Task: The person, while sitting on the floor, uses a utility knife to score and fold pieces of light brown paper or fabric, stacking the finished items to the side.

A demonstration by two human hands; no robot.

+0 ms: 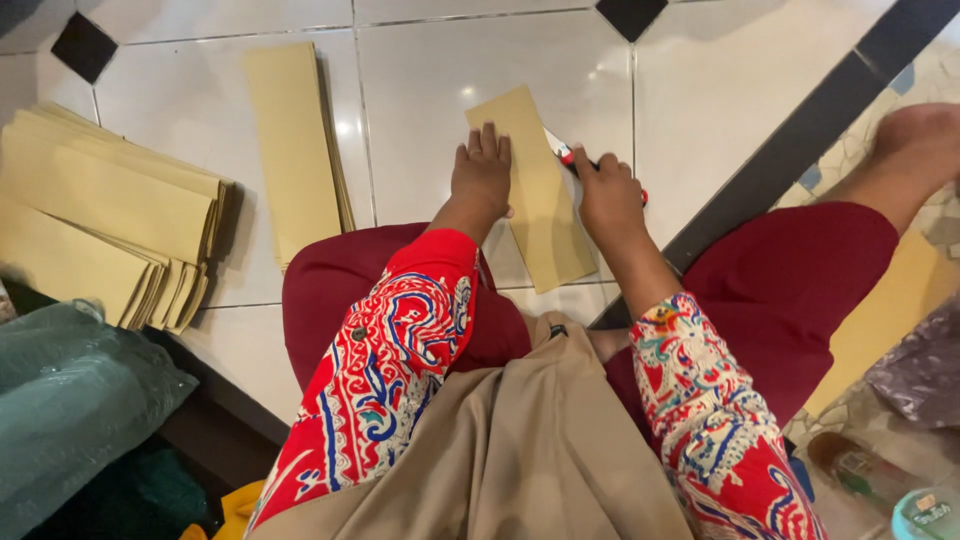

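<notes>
Teal plastic sheeting [70, 400] fills the lower left corner, and above it a thick stack of folded tan paper pieces [105, 225] lies fanned on the white tiled floor [420, 80]. Just right of that stack, a narrower pile of long tan strips [295, 150] lies lengthwise on the tiles, well apart from the hands. Further right, the left hand [482, 175] rests flat, fingers together and extended, pressing down the left edge of a single tan paper sheet [545, 200] that lies tilted on the floor between the person's knees. The right hand [608, 200], just beside the sheet's right edge, is closed around a red-handled cutter [568, 157], whose tip meets the paper near its upper right side. Both sleeves are red with a blue and white pattern, over dark red trousers. At the far right a bare foot [915, 135] rests on patterned flooring past a dark tile border [800, 140], and another tan sheet [880, 320] lies beside the right leg.
</notes>
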